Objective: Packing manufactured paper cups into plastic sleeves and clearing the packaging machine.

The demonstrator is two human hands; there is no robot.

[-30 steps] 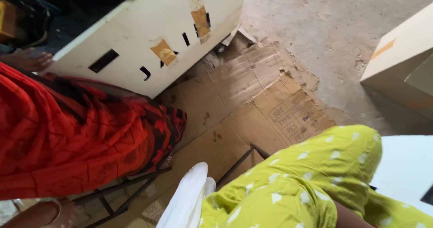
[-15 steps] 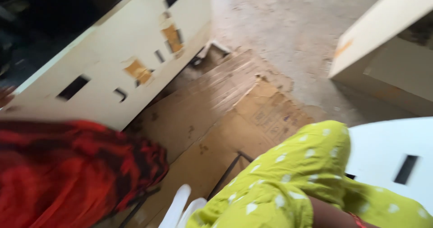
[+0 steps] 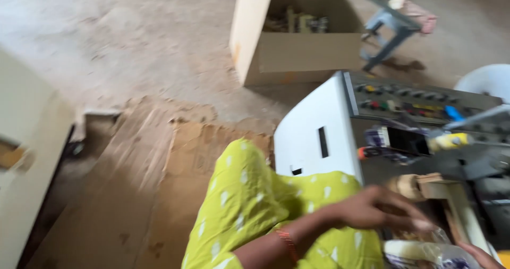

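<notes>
Plastic bag (image 3: pixel 425 250) lies at the lower right of the frame, on the grey machine (image 3: pixel 425 136). Our left hand (image 3: pixel 380 208) hovers just above it, fingers loosely spread. Our right hand (image 3: pixel 481 255) is mostly cut off; we cannot tell its state.

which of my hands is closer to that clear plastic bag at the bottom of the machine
Right, though blur makes it close. The right hand at the bottom edge touches the clear plastic bag from its right side. The left hand hovers just above the bag, fingers spread toward the machine.
</notes>
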